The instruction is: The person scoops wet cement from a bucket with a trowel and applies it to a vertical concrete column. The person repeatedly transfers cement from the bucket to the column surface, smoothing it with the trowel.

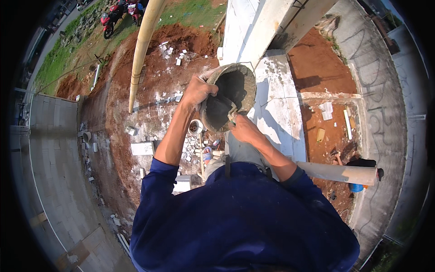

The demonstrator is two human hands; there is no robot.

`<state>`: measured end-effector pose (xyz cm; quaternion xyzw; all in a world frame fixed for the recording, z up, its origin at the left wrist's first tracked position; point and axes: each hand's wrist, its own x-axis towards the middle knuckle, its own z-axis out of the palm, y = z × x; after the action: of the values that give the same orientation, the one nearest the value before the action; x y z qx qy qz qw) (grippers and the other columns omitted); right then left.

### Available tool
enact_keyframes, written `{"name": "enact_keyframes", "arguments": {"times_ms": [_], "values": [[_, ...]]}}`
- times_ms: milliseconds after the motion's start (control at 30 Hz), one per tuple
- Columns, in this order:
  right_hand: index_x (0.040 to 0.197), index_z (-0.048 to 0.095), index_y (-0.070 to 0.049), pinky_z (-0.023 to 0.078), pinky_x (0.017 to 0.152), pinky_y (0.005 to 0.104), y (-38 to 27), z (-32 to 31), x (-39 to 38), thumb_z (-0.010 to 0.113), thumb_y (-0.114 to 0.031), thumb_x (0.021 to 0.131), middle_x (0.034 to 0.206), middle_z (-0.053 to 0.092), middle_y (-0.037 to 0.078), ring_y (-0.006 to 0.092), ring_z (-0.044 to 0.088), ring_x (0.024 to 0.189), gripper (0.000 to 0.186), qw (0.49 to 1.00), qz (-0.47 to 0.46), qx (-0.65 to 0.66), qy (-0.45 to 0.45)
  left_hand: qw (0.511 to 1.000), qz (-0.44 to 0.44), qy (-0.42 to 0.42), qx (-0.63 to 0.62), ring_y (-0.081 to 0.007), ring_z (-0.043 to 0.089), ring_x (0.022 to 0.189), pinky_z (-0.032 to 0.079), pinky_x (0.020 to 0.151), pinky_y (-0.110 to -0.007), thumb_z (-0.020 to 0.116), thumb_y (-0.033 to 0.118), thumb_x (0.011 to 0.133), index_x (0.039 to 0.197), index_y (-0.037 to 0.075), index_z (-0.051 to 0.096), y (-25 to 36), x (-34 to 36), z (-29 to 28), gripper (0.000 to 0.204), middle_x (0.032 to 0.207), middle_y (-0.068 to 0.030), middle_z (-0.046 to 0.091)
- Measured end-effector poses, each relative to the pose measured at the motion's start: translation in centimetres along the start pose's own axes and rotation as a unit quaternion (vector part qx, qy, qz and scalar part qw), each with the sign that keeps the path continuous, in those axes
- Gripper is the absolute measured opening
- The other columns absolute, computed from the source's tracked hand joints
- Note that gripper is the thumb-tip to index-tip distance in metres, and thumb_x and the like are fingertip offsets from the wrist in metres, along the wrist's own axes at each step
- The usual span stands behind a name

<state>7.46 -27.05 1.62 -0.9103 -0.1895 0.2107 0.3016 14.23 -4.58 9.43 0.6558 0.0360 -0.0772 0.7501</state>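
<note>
My left hand [201, 93] is closed on the left rim of a mortar-crusted bucket [242, 84], which is tilted so that its dark inside shows. My right hand [242, 127] is closed on the green handle of a trowel [231, 108] whose blade lies inside the bucket, coated in grey material. The bucket is held over a white wall top [278, 113], beside an upright concrete post [258, 22]. My legs show below, with one sandalled foot to the left under the bucket.
A pale pole [140, 50] stands at upper left. A pipe [335, 171] runs at my right; near its end, far below, a person's arm [337, 158] shows. Reddish ground holds scattered white blocks [142, 148]. Block walls [54, 172] curve along both sides; motorbikes [108, 22] are parked beyond.
</note>
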Motion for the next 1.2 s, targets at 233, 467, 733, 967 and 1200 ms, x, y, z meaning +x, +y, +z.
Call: {"name": "enact_keyframes", "arguments": {"times_ms": [233, 467, 733, 967, 1200], "values": [[0.109, 0.056, -0.013, 0.024, 0.036, 0.0219, -4.0, -2.6, -2.0, 0.062, -0.021, 0.100, 0.073, 0.045, -0.005, 0.0037, 0.037, 0.046, 0.014, 0.693, 0.249, 0.641, -0.217, 0.992, -0.111, -0.053, 0.008, -0.0150, 0.060, 0.062, 0.045, 0.053, -0.031, 0.063, -0.012, 0.067, 0.099, -0.003, 0.076, 0.6, 4.1, -0.8, 0.036, 0.068, -0.0072, 0.066], [0.096, 0.048, -0.016, 0.024, 0.033, 0.0180, -0.7, -2.5, -4.2, 0.060, -0.022, 0.102, 0.074, 0.047, -0.005, -0.0011, 0.036, 0.045, 0.015, 0.504, 0.254, 0.794, -0.226, 0.984, -0.165, -0.002, -0.062, -0.0212, 0.064, 0.059, 0.053, 0.054, -0.036, 0.065, -0.012, 0.069, 0.076, -0.005, 0.070, -2.7, 4.2, -1.1, 0.011, 0.067, -0.0129, 0.068], [0.102, 0.050, -0.013, 0.026, 0.035, 0.0191, 1.6, -6.2, -5.7, 0.058, -0.015, 0.099, 0.074, 0.047, -0.005, -0.0005, 0.038, 0.047, 0.009, 0.492, 0.234, 0.826, -0.146, 0.942, -0.223, 0.134, -0.210, -0.0222, 0.063, 0.060, 0.053, 0.057, -0.037, 0.063, -0.012, 0.068, 0.084, -0.005, 0.066, -9.0, 2.9, -0.2, 0.018, 0.073, -0.0107, 0.064], [0.107, 0.056, -0.006, 0.029, 0.036, 0.0207, 3.4, -15.0, -3.6, 0.058, -0.014, 0.098, 0.075, 0.050, -0.004, 0.0006, 0.041, 0.048, 0.013, 0.523, 0.127, 0.842, -0.017, 0.884, -0.222, 0.177, -0.371, -0.0230, 0.062, 0.069, 0.057, 0.070, -0.037, 0.060, -0.005, 0.071, 0.086, 0.003, 0.064, -14.8, 0.2, 0.4, 0.017, 0.077, -0.0076, 0.063], [0.090, 0.055, -0.007, 0.034, 0.037, 0.0271, 3.0, -23.1, 7.9, 0.060, -0.013, 0.093, 0.073, 0.051, 0.002, 0.0088, 0.046, 0.050, 0.009, 0.727, 0.045, 0.633, 0.263, 0.874, -0.179, 0.247, -0.379, -0.0240, 0.065, 0.064, 0.057, 0.062, -0.038, 0.059, -0.012, 0.070, 0.084, -0.005, 0.064, -13.8, -6.1, 0.4, 0.016, 0.073, -0.0126, 0.064]]}}
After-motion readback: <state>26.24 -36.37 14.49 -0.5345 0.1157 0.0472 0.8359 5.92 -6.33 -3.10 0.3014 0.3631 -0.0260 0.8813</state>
